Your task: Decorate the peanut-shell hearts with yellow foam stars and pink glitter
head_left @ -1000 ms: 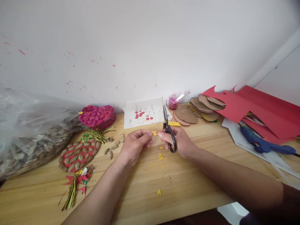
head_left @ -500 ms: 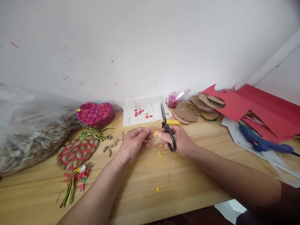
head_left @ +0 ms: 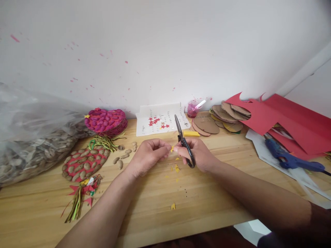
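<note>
Between the fingertips of both hands is a small yellow paper star (head_left: 172,148), now partly covered by the fingers. My left hand (head_left: 152,153) pinches it from the left. My right hand (head_left: 195,153) pinches its other side with thumb and finger, and also keeps black-handled scissors (head_left: 183,141) hooked in the palm, blades pointing up and away. Yellow paper scraps (head_left: 177,168) lie on the table just below the hands, and another scrap (head_left: 173,206) is nearer the front edge. Beyond the hands, red stars (head_left: 154,122) rest on a white printed sheet (head_left: 144,128).
At left are a plastic bag of peanuts (head_left: 38,151), a peanut-covered red disc (head_left: 85,163) with a tassel and a stack of magenta-painted pieces (head_left: 106,120). Right of centre stand a pink paint cup (head_left: 192,110), cardboard discs (head_left: 206,123), red paper (head_left: 292,124) and a blue glue gun (head_left: 289,158).
The star has turned between the fingertips and is more covered than before. The scissors stay in my right hand, and the view has shifted slightly.
</note>
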The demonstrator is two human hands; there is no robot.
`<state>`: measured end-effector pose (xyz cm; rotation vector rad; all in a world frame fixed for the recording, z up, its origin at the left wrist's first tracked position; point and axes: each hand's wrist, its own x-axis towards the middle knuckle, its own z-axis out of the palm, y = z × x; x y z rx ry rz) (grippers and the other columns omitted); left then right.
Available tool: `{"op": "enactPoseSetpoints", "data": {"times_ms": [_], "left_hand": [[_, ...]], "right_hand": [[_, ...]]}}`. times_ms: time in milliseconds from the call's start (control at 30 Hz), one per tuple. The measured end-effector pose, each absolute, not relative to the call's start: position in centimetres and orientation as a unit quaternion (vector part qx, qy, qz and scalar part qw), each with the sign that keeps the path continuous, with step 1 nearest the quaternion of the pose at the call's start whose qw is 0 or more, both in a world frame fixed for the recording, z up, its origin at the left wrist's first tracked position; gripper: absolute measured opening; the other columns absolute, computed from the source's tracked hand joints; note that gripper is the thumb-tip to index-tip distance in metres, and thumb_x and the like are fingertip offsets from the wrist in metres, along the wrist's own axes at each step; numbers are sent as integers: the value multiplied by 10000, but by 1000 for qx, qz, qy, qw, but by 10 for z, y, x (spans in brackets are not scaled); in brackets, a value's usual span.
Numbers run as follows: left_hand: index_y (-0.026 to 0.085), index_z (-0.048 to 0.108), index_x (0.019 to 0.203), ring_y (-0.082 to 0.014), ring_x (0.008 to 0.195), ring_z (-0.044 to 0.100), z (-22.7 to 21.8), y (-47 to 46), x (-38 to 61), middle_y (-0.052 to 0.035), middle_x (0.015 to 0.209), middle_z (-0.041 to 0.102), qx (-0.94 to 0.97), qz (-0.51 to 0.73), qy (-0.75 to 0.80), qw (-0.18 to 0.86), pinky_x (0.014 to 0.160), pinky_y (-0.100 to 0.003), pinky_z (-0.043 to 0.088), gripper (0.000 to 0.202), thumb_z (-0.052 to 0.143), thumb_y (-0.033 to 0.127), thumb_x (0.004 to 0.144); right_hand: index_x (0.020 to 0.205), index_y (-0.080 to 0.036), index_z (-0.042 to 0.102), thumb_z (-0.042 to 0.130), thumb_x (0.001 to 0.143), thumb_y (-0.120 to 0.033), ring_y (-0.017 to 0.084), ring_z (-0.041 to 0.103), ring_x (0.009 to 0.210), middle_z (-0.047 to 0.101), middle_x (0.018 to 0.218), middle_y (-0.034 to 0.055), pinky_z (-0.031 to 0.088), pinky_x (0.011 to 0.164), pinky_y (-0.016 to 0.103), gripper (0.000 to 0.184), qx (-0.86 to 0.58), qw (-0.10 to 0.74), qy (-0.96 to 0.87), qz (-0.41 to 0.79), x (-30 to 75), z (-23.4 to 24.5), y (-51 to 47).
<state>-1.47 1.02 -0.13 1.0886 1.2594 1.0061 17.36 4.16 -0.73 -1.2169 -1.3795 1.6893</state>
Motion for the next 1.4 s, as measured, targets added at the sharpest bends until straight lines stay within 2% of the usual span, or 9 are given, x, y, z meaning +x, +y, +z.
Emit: {"op": "enactPoseSetpoints", "data": {"times_ms": [233, 367, 667, 1000, 1400], "left_hand": [[158, 718, 720, -117, 562, 522, -2, 10, -14, -22, 658, 669, 443, 443, 538, 564, 593, -256, 415, 261, 817, 399, 698], [154, 703, 710, -116, 568, 521, -1, 11, -15, -21, 654, 660, 435, 454, 536, 563, 596, -255, 410, 289, 827, 415, 698], [151, 688, 728, -115, 575, 521, -2, 11, -13, -10, 658, 659, 433, 453, 530, 572, 602, -254, 414, 317, 831, 433, 698], [154, 686, 744, -113, 584, 514, -4, 12, -14, -4, 675, 653, 449, 446, 537, 558, 604, -249, 409, 315, 804, 446, 735], [165, 693, 747, -107, 581, 501, -6, 11, -15, 9, 662, 643, 464, 437, 541, 550, 590, -240, 392, 288, 796, 433, 754]], "right_hand": [[726, -166, 710, 856, 702, -399, 71, 508, 401, 594, 554, -44, 308, 369, 195, 276, -430, 333, -531, 650, 175, -10, 43], [720, -166, 700, 872, 686, -404, 70, 521, 398, 595, 589, -44, 299, 361, 194, 295, -431, 338, -520, 655, 174, -11, 44], [724, -170, 698, 870, 669, -424, 73, 501, 391, 569, 553, -54, 290, 364, 203, 312, -435, 336, -521, 653, 172, -8, 42], [736, -170, 705, 872, 648, -370, 72, 501, 380, 556, 511, -65, 252, 362, 198, 274, -455, 340, -505, 651, 173, -7, 42], [780, -172, 712, 875, 635, -423, 78, 488, 393, 562, 508, -62, 263, 369, 210, 332, -442, 337, -510, 657, 173, -7, 42]]}}
